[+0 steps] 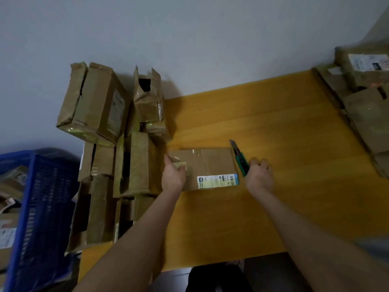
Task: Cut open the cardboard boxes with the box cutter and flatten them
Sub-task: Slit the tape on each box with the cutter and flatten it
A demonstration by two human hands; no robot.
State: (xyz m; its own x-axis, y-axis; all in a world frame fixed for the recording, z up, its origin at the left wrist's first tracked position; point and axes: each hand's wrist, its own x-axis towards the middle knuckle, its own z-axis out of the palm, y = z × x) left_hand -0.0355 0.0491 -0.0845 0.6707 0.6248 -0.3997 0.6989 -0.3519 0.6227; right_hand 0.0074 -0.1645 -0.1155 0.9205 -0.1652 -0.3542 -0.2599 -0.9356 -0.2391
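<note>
The small brown taped cardboard box (208, 165) lies on the yellow wooden counter (284, 127) and is probably light and stiff. The left hand (173, 173) grips its left end. Just right of it, the right hand (260, 175) clutches the green box cutter (240, 157).

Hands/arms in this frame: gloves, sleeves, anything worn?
No gloves on the left hand or right hand. The left forearm and right forearm are bare; no watch, ring or band shows. A grey patch by the right arm at the frame's edge may be a sleeve.
</note>
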